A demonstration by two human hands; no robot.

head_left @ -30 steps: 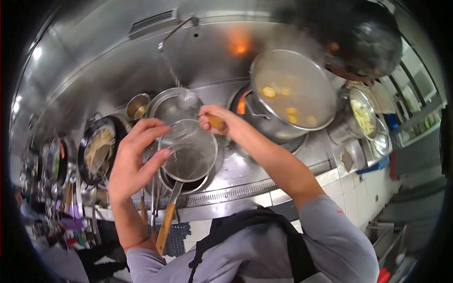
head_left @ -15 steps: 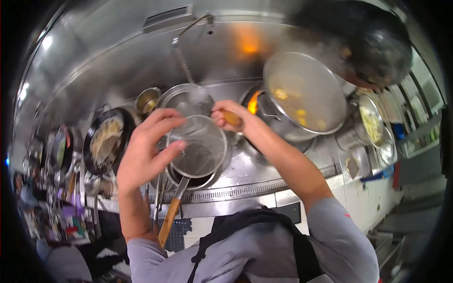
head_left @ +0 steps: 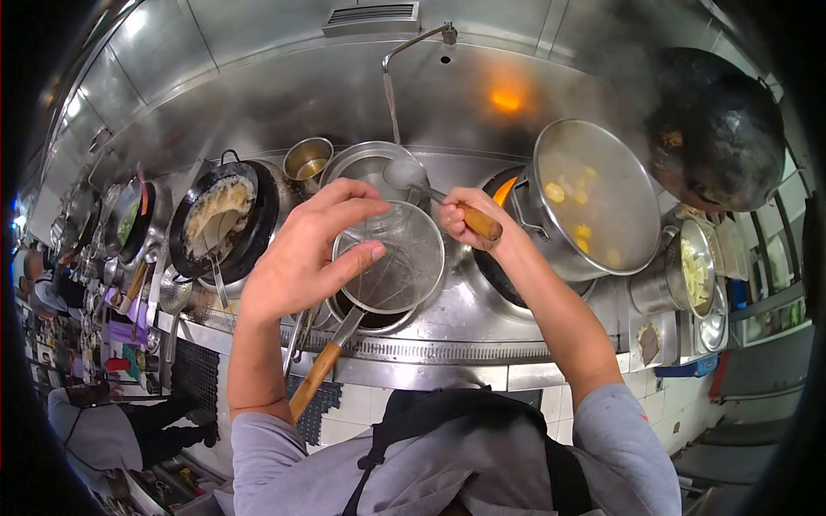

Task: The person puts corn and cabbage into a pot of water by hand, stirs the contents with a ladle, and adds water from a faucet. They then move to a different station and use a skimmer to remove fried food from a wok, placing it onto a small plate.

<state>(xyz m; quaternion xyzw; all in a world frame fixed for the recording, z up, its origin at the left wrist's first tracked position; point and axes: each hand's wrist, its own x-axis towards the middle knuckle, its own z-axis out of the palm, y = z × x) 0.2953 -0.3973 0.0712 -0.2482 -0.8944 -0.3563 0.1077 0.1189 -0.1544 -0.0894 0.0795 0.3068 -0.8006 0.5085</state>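
My right hand (head_left: 467, 219) is wrapped round the wooden handle of a ladle (head_left: 404, 173). The ladle's bowl hangs over a round metal pot (head_left: 331, 165) at the back. My left hand (head_left: 314, 249) holds nothing, its thumb and fingers apart, close above the left rim of a fine mesh strainer (head_left: 404, 258). That strainer lies across a pot of dark liquid (head_left: 383, 321), its wooden handle pointing down toward my body. From the tap (head_left: 417, 45), a thin stream falls toward the back pot.
Right of my hands, a large steaming pot (head_left: 641, 249) with yellow pieces stands tilted beside a flame (head_left: 506, 193). Leftward are a wok (head_left: 183, 249) of frothy food and a small metal pot (head_left: 307, 148). A dark wok (head_left: 723, 129) hangs upper right. Another person (head_left: 95, 430) stands far left.
The view has shifted, so the stove top sits further right and lower in it. My right hand still grips the ladle; my left hand stays spread over the strainer.
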